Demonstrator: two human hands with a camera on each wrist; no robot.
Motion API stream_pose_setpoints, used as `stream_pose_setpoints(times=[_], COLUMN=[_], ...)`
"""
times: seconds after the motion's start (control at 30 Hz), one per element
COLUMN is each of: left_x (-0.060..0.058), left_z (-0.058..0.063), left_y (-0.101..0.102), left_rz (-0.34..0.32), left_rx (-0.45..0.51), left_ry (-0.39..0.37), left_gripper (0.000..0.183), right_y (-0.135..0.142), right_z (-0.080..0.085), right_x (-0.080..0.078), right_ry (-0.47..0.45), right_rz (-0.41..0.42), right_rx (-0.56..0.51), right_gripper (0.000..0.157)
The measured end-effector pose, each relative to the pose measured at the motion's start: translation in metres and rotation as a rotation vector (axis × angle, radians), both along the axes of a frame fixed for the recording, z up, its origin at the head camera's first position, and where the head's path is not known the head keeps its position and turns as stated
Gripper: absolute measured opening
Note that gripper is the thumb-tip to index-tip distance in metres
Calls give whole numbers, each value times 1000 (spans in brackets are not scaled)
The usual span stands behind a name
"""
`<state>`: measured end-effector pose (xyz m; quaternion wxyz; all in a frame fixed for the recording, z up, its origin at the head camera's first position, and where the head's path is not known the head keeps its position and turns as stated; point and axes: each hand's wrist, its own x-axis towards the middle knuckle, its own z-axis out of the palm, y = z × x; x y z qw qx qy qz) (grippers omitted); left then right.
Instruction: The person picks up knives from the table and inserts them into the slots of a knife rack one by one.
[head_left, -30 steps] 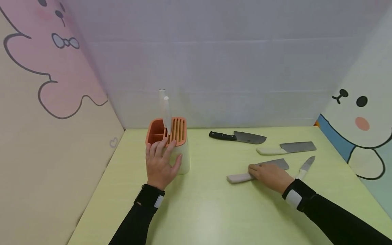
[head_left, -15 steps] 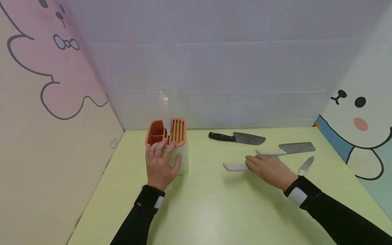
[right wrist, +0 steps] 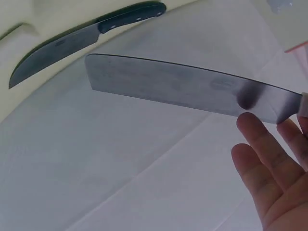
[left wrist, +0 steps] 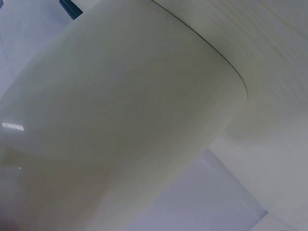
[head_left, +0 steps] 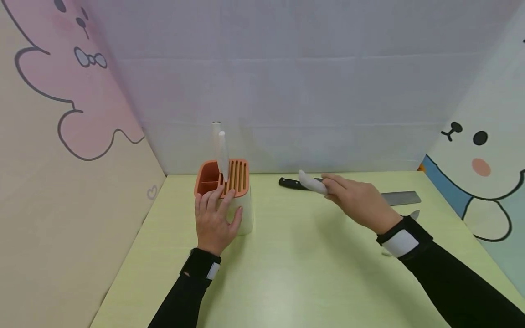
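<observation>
My left hand [head_left: 215, 223] rests on the front of a cream knife block [head_left: 245, 216] with an orange slotted top, fingertips at its rim and thumb along its side. In the left wrist view the block's smooth wall [left wrist: 130, 101] fills most of the picture. Further right, my right hand [head_left: 361, 203] holds a white-handled kitchen knife [head_left: 312, 183] above the table, its handle pointing left. The right wrist view shows its broad, squared blade [right wrist: 178, 86]; thumb and forefinger are at the handle, mostly cut off by the frame edge, while other fingers spread below the blade.
Two white handles [head_left: 223, 155] stand up from the block's slots. A black-handled knife [head_left: 289, 183] lies at the table's back, partly hidden. Another broad blade [head_left: 402, 197] and a small knife [head_left: 415, 214] lie partly behind my right hand and wrist. A pale wall [head_left: 303, 114] stands behind the table.
My right hand has lifted the white-handled knife off the table and carried it up and toward the back, tilting its handle upward. My left hand has stayed on the block.
</observation>
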<state>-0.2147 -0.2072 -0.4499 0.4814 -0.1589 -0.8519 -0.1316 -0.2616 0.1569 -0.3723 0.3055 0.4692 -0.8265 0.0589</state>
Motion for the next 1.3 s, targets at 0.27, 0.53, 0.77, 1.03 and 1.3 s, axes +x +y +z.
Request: stream_pose_setpoints(times=[0.27, 0.53, 0.77, 1.03, 1.3], left_x=[0, 0, 0, -1, 0], left_z=[-1, -3, -3, -2, 1], left_y=[-1, 0, 1, 1, 3], left_rz=[1, 3, 5, 3, -5], left_rx=[4, 5, 12, 13, 20], left_ry=[1, 2, 9, 25, 27], left_gripper=[49, 49, 48, 48, 49], right_y=[-16, -24, -25, -36, -67], right_z=[14, 26, 34, 51, 66], right_x=[-7, -8, -7, -7, -17], right_ry=[-357, -625, -845, -987, -1038], right_rz=[-22, 46, 138, 239, 301], right_rx=[-360, -730, -921, -1092, -1217], right_gripper=[34, 38, 39, 42, 42])
